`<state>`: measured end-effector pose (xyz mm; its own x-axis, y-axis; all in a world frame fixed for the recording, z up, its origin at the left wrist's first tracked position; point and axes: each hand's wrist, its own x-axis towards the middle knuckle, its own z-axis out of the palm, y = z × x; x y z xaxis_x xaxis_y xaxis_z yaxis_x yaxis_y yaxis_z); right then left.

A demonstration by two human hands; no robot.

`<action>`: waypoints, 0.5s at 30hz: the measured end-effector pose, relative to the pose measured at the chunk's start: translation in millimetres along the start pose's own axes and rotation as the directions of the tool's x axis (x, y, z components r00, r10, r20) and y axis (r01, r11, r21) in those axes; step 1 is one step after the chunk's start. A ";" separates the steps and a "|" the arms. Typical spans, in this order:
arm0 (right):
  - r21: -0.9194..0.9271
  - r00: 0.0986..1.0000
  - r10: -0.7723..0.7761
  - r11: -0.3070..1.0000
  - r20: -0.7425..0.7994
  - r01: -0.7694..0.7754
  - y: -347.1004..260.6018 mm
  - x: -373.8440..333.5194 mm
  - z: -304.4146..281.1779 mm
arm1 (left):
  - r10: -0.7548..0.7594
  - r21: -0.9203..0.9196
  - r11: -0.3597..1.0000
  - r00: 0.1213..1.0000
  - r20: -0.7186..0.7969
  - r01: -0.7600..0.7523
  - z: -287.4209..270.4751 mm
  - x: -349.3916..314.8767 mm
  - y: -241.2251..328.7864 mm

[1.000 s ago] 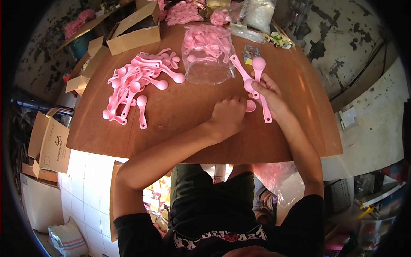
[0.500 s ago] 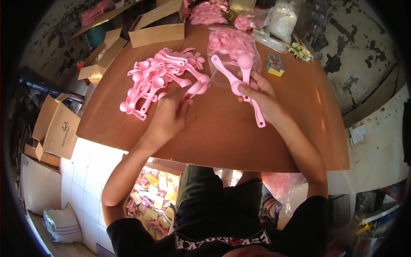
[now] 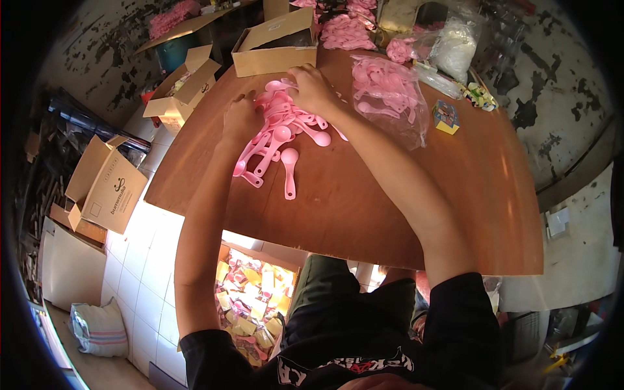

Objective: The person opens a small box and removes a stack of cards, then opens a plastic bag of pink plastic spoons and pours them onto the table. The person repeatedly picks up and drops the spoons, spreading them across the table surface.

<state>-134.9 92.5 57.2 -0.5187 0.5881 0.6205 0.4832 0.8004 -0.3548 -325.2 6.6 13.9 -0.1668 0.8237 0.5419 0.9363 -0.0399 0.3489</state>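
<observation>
A heap of pink plastic measuring spoons (image 3: 281, 133) lies on the brown table, handles and bowls pointing many ways. My left hand (image 3: 242, 116) rests at its far left side, fingers bent loosely against the spoons and partly hidden. Over the far right side reaches my right hand (image 3: 312, 89), its fingers curved and spread, with the thumb by the spoons. No spoon is seen gripped in either hand. One spoon (image 3: 289, 170) lies nearest me at the heap's front, bowl away from me. A clear plastic bag (image 3: 390, 97) of pink spoons lies right of the heap.
An open cardboard box (image 3: 273, 55) stands behind the heap. A small blue and yellow box (image 3: 446, 117) sits right of the bag. More pink spoons in bags (image 3: 348, 32) lie at the back. Below the table's front edge, a carton holds colourful packets (image 3: 257, 292).
Both hands have moved to the far sides of the heap. The spoons held in my right hand are no longer in it. The view has shifted, and a single spoon now lies in front.
</observation>
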 end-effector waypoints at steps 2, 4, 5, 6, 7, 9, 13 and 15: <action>-0.037 0.925 -0.292 0.956 -0.244 0.292 -11.6 -26.2 -3.7 | 0.019 0.022 1.000 0.999 -0.038 -0.018 -1.6 -11.5 -11.3; 0.181 0.947 -0.277 0.935 -0.164 0.305 -48.8 -69.5 -36.8 | 0.076 0.051 0.996 0.991 -0.109 -0.071 -20.6 -37.0 -16.9; 0.157 0.984 -0.174 0.972 -0.029 0.176 -54.2 -97.5 -62.4 | 0.137 0.032 0.991 0.980 -0.144 -0.133 -33.6 -46.5 -2.2; 0.133 0.992 -0.071 0.989 0.102 0.058 -55.8 -121.2 -81.0 | 0.137 0.017 0.991 0.985 -0.100 -0.136 -52.1 -62.1 7.7; 0.062 0.994 -0.021 0.998 0.109 0.014 -47.3 -143.6 -95.1 | 0.147 -0.009 0.989 0.987 -0.057 -0.148 -65.2 -77.2 21.6; -0.144 0.989 0.075 0.988 0.130 -0.056 -2.6 -173.2 -118.1 | 0.046 0.117 0.991 0.989 0.138 -0.062 -71.8 -111.2 54.8; -0.495 0.931 0.320 0.846 0.174 -0.198 85.8 -174.2 -103.1 | -0.202 0.258 0.961 0.890 0.408 0.100 -65.8 -138.2 69.5; -0.453 0.889 0.422 0.837 0.177 -0.307 102.0 -147.7 -93.3 | -0.216 0.257 0.960 0.878 0.427 0.111 -59.6 -131.3 73.5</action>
<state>56.8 76.4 -5.4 -0.3822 0.8812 0.2781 0.8831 0.4370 -0.1708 -252.9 -138.1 14.0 -0.2166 0.9734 0.0742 0.9597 0.1983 0.1991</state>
